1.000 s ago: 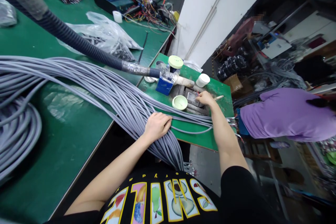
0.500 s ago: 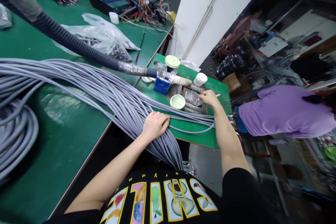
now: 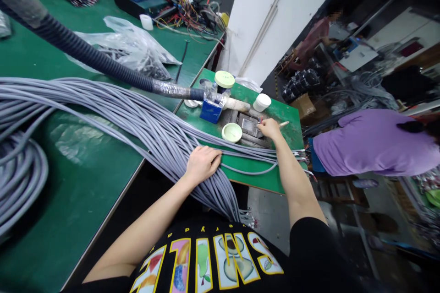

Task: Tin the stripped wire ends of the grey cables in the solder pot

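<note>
Left hand (image 3: 202,164) is on grey cables (image 3: 158,135) nearside of the green bowl (image 3: 231,133), right hand (image 3: 270,128) pinching something tiny (image 3: 260,120) off to its right.

Behind the cables (image 3: 144,128) on the table (image 3: 290,113), the bowl (image 3: 232,133) stands right of the box (image 3: 211,112) and left of the cup (image 3: 261,102).

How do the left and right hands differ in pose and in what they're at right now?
The left hand lies across the grey cables; the right hand pinches thin wires by the metal tray. The left hand is closer to the body, while the right hand reaches farther out. Both are bare, backs showing.
</note>
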Tool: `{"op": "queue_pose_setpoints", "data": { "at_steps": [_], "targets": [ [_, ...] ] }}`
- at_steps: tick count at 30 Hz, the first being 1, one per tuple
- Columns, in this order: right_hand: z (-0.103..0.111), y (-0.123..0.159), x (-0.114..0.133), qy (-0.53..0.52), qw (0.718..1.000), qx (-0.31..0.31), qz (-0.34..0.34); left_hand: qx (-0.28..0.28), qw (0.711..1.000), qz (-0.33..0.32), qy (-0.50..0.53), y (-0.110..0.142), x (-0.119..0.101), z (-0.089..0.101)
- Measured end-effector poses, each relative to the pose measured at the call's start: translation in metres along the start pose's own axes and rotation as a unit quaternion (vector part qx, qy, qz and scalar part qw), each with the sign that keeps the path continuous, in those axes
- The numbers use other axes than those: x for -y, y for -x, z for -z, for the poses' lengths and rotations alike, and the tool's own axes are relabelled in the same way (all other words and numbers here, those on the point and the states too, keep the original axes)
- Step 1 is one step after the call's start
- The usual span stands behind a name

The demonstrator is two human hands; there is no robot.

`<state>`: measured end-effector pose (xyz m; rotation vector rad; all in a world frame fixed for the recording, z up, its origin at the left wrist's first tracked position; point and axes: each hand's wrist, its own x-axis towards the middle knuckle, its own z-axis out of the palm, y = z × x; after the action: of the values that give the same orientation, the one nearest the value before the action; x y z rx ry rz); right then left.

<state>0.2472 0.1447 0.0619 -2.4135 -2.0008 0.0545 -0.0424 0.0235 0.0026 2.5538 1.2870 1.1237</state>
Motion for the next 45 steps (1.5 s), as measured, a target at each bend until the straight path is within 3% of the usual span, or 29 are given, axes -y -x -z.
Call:
{"op": "queue_pose_setpoints", "data": {
  "at_steps": [9, 14, 16, 18, 21, 23, 24, 27, 29, 32, 35, 39, 45],
  "targets": [
    [0.011, 0.009, 0.005, -0.071, 0.997, -0.033, 0.010, -0.002, 1.000, -0.001, 0.002, 0.000, 0.000, 0.000],
    [0.025, 0.037, 0.004, -0.170, 0.984, -0.046, 0.038, -0.001, 1.000, 0.007, 0.019, 0.000, 0.000, 0.000],
    [0.030, 0.058, 0.007, -0.280, 0.958, -0.037, 0.050, -0.001, 1.000, 0.009, 0.024, 0.001, 0.001, 0.000],
    [0.035, 0.084, 0.012, -0.398, 0.915, -0.022, 0.063, 0.004, 0.999, 0.013, 0.040, 0.000, 0.002, 0.000],
    [0.042, 0.121, 0.023, -0.470, 0.879, -0.003, 0.084, -0.017, 0.990, 0.054, 0.131, -0.004, -0.001, 0.001],
    [0.047, 0.141, 0.029, -0.488, 0.867, 0.006, 0.102, -0.045, 0.955, 0.116, 0.270, -0.010, -0.010, 0.002],
    [0.051, 0.149, 0.032, -0.495, 0.862, 0.011, 0.112, -0.052, 0.921, 0.150, 0.355, -0.014, -0.017, 0.002],
    [0.062, 0.165, 0.038, -0.510, 0.847, 0.025, 0.150, -0.030, 0.779, 0.207, 0.591, -0.027, -0.045, 0.000],
    [0.069, 0.172, 0.040, -0.510, 0.841, 0.040, 0.178, -0.016, 0.694, 0.208, 0.689, -0.035, -0.064, -0.001],
    [0.076, 0.178, 0.043, -0.508, 0.834, 0.063, 0.207, -0.024, 0.618, 0.211, 0.757, -0.045, -0.085, -0.002],
    [0.077, 0.181, 0.047, -0.521, 0.822, 0.069, 0.220, -0.061, 0.594, 0.227, 0.769, -0.050, -0.097, 0.001],
    [0.075, 0.181, 0.049, -0.530, 0.819, 0.054, 0.212, -0.102, 0.596, 0.241, 0.760, -0.053, -0.103, 0.008],
    [0.068, 0.194, 0.034, -0.377, 0.890, 0.012, 0.258, -0.171, 0.572, 0.293, 0.747, -0.061, -0.092, 0.019]
  ]
}}
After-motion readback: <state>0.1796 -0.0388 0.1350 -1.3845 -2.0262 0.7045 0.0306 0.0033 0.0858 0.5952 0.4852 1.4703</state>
